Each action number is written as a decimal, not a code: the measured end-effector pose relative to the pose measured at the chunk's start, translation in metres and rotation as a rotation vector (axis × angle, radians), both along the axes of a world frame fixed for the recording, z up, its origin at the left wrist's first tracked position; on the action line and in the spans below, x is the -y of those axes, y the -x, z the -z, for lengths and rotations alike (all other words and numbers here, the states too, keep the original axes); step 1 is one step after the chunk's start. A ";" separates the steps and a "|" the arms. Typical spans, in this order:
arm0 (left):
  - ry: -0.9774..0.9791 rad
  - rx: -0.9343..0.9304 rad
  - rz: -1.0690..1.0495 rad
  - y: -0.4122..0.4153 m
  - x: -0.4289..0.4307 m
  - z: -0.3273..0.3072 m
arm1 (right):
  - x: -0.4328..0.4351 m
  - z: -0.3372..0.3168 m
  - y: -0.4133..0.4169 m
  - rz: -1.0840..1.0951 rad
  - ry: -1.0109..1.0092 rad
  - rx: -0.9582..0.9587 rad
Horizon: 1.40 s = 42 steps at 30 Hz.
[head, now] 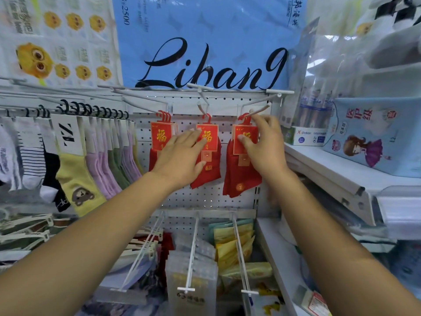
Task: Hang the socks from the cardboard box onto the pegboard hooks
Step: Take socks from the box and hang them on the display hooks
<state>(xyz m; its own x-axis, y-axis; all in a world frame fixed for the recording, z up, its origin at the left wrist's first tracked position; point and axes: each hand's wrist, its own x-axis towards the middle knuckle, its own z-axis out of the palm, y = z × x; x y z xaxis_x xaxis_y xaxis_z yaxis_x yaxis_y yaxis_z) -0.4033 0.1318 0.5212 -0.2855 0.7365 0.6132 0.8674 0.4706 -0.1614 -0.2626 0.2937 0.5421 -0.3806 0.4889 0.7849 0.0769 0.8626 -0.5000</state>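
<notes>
Left hand [182, 156], reaching in from the lower left of the frame, lies flat with straight fingers over the middle pair of red socks [208, 172]. Its fingertips rest on that pair's red header card, and its thumb touches the sock below the card. It grips nothing.

The right hand [262, 144], reaching in from the lower right, pinches the header card of the right bundle of red socks [241, 179]. The thumb presses the front of the card and the fingers curl behind its upper edge, the forefinger lifted up by the white right hook [260, 109]. The bundle's red plastic hangers sit at the near tip of that hook, just left of the forefinger. Whether they are fully on it cannot be told.

All the red socks are at the centre of the frame against the white pegboard [205, 199]. The middle pair hangs from the middle hook [202, 108]. A left bundle of red socks [160, 137], with several hangers, hangs just beside it and is partly hidden by the left hand and wrist.

At the left of the frame a long row of pastel socks [107, 169] hangs on black hangers, a yellow sock with a bear [77, 185] at the front. Above the pegboard sits a blue pack [205, 42] with black script lettering. At lower centre, more white hooks hold clear and yellow packets [234, 245]. A white shelf [330, 165] at the right carries a light blue package [373, 133] printed with a cartoon girl.
</notes>
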 end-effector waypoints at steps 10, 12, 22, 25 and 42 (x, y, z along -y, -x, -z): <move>-0.198 -0.064 0.096 0.013 0.005 0.016 | -0.001 0.015 0.005 0.164 -0.175 -0.115; -0.367 -0.067 0.055 0.014 0.018 0.024 | 0.010 0.027 0.005 0.150 -0.228 -0.210; -0.175 0.016 -0.200 0.051 0.046 0.030 | 0.037 0.040 0.036 0.218 -0.293 0.118; -0.128 0.015 -0.201 0.055 0.047 0.028 | 0.025 0.040 0.036 0.234 -0.327 0.214; -0.620 -0.246 0.044 -0.001 0.138 0.057 | 0.055 0.063 0.064 -0.093 -0.186 0.155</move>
